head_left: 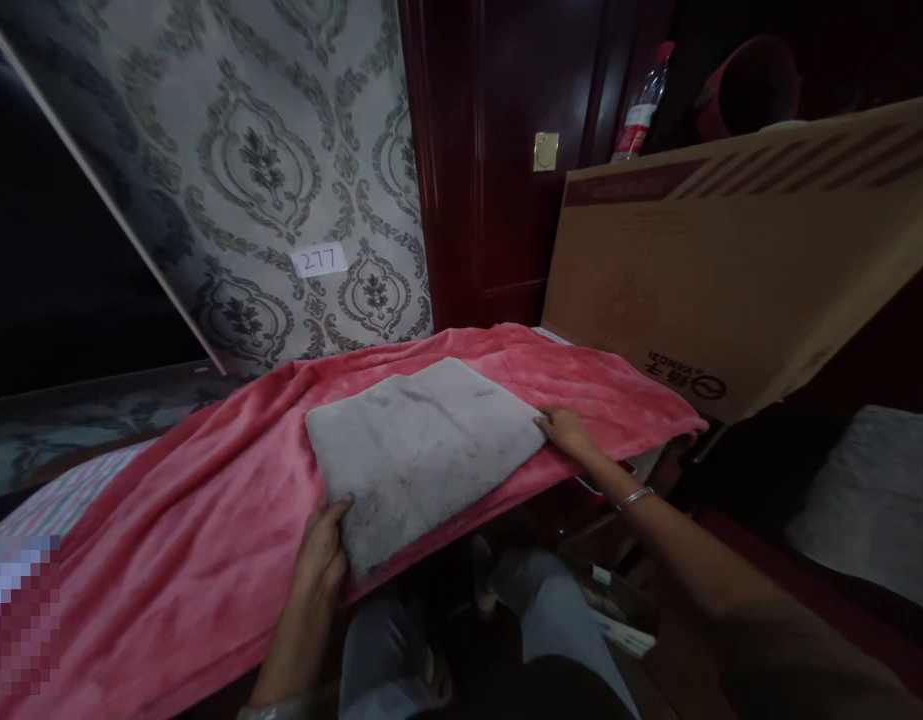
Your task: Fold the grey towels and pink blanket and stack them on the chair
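A grey, plush, roughly square cloth, perhaps a cushion cover (431,450), lies spread flat on a pink fleece blanket (206,520). My left hand (326,550) pinches its near left edge, thumb on top and the other fingers underneath. At its right corner my right hand (566,432) grips the edge between thumb and fingers. Dark smudges and a faint crease mark the grey surface. The undersides of both hands' grips are hidden by the cloth.
Behind the blanket stands a patterned wall with a paper label (319,260) reading 277. A large cardboard box (701,270) leans at the right, with a plastic bottle (641,110) behind it. Another grey plush piece (873,500) lies at far right.
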{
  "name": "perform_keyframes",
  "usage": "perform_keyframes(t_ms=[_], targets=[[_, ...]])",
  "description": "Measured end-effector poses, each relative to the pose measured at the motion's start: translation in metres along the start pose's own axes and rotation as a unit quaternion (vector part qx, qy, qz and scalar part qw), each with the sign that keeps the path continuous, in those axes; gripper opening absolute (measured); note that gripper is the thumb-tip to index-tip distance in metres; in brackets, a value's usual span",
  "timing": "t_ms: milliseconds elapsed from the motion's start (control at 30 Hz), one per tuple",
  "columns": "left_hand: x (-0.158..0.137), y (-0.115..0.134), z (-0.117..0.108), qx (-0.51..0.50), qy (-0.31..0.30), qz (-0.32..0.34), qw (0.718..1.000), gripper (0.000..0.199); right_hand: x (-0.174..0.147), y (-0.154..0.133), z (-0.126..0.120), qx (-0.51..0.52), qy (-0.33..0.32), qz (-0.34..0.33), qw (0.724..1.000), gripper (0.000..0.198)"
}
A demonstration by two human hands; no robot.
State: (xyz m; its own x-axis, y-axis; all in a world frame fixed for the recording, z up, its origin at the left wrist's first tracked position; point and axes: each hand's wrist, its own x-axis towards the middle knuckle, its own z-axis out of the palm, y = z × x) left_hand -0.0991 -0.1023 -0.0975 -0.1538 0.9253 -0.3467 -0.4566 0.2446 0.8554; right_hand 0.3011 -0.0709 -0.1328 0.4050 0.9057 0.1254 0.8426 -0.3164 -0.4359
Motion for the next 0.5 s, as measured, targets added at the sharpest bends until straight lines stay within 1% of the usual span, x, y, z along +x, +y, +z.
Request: perform_keyframes(t_ms=[100, 200, 267, 367, 500], targets=[[-0.002, 0.021, -0.002, 0.017, 0.001, 0.046, 0.999, 0.033, 0.003, -0.002, 0.004, 0.005, 0.010, -0.005, 1.000, 0.028], [-0.002, 0.034, -0.018, 0.055, 0.013, 0.054, 0.997, 0.026, 0.007, -0.009, 0.007, 0.019, 0.005, -0.021, 1.000, 0.030], [-0.001, 0.033, -0.034, 0.080, 0.023, 0.036, 0.996, 0.025, 0.010, -0.014, 0.012, 0.025, -0.012, -0.024, 0.999, 0.032], [0.004, 0.020, -0.058, 0.097, 0.018, 0.011, 0.995, 0.028, 0.017, -0.025, 0.021, 0.027, -0.035, -0.022, 0.999, 0.030], [0.011, 0.007, -0.079, 0.098, 0.003, 0.011, 0.995, 0.034, 0.032, -0.043, 0.028, 0.033, -0.058, -0.026, 0.997, 0.026]])
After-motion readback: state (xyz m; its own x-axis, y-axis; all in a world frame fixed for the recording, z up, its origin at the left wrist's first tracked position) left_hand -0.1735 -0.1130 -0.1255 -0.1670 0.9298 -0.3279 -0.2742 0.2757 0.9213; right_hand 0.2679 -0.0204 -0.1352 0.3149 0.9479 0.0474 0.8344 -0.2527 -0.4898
